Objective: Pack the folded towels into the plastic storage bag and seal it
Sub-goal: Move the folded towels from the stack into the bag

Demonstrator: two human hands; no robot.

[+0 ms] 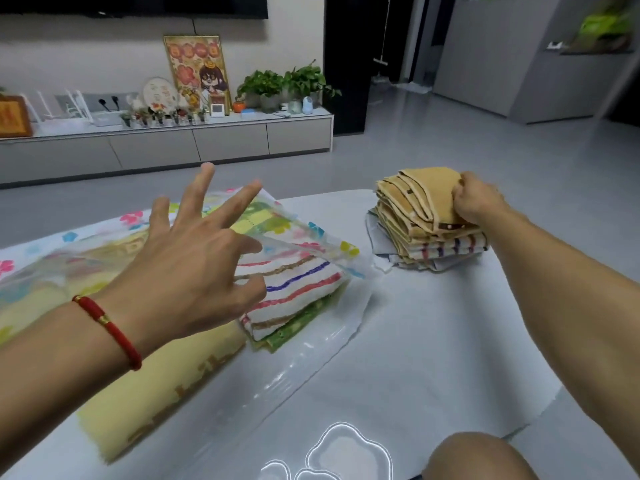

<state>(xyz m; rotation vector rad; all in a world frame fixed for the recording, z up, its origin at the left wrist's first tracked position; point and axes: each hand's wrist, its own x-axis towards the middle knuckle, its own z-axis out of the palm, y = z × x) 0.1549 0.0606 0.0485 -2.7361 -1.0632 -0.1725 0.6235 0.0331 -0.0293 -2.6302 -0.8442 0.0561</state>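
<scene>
A clear plastic storage bag with coloured flower prints lies on the white table, its mouth facing right. Inside it sit a striped white towel, a green towel under it and a yellow towel nearer to me. My left hand hovers over the bag with fingers spread, the thumb and forefinger lifting the upper flap of the mouth. At the right stands a stack of folded towels. My right hand grips the top tan towel of that stack.
The white table ends just behind the stack. My knee shows at the bottom edge. Beyond lie grey floor and a low cabinet with plants, a framed picture and small ornaments.
</scene>
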